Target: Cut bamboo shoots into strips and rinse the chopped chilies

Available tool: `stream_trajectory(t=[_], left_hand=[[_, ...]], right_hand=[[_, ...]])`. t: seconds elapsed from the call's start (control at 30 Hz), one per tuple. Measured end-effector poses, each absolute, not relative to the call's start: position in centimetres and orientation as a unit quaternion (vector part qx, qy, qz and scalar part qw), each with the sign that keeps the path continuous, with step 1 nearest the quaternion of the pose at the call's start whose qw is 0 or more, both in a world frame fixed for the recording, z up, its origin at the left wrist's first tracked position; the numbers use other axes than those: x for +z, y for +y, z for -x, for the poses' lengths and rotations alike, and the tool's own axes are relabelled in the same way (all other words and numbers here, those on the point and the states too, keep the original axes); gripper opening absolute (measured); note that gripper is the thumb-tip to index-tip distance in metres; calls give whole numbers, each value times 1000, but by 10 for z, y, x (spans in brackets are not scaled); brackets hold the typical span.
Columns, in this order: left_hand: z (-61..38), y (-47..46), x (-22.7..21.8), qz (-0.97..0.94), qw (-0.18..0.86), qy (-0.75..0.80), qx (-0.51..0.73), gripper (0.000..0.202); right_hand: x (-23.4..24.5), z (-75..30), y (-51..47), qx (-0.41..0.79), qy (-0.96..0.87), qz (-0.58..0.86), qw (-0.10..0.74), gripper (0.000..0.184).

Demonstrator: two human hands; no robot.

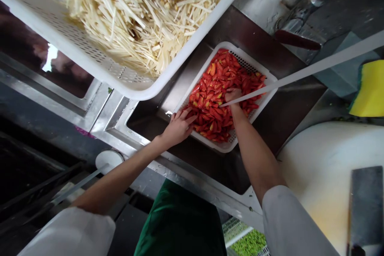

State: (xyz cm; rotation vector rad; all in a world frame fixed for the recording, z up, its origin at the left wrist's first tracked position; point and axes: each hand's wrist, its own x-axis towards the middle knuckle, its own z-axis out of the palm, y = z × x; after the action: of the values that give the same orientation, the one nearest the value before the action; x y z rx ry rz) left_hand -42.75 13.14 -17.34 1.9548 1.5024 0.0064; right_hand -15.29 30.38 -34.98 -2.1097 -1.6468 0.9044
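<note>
- Two bare hands are at work in a white basket (223, 149) of red chillies (214, 106), which sits in a steel sink (279, 124) at the centre of the view.
- All the chillies in sight lie inside the basket, and none are loose in the sink. They look glossy, perhaps wet. The handling seems to be mid-way, but how much is left I cannot tell.
- Left hand (178, 128): open, fingers spread, resting on the basket's near-left rim, with the fingertips touching the chillies at its edge.
- Right hand (233, 95): curled closed, knuckles up, pressed into the middle of the chillies. Whether it grips any of them I cannot tell.
- One pale strip (315, 66) runs from the far right down to the right hand. It may be a hose or a stream of water; I cannot tell which.
- Far left, overhanging the sink, is a larger white crate (195, 44) heaped with pale sprouts (144, 12).
- Right of the sink are a yellow sponge (370, 88) and, nearer, a white board (318, 168) with a cleaver (364, 208) lying on it.
</note>
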Motion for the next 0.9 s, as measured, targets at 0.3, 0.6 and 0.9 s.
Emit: stream_trajectory(t=[0.3, 0.6, 0.9], left_hand=[[540, 97, -128, -766, 256, 557, 194, 47], [570, 84, -146, -736, 215, 602, 222, 37], [569, 86, -149, -714, 214, 623, 236, 28]], right_hand=[[-305, 142, 254, 413, -461, 730, 289, 35], [-234, 168, 188, 630, -305, 628, 338, 52], [-218, 325, 155, 423, -771, 469, 76, 36]])
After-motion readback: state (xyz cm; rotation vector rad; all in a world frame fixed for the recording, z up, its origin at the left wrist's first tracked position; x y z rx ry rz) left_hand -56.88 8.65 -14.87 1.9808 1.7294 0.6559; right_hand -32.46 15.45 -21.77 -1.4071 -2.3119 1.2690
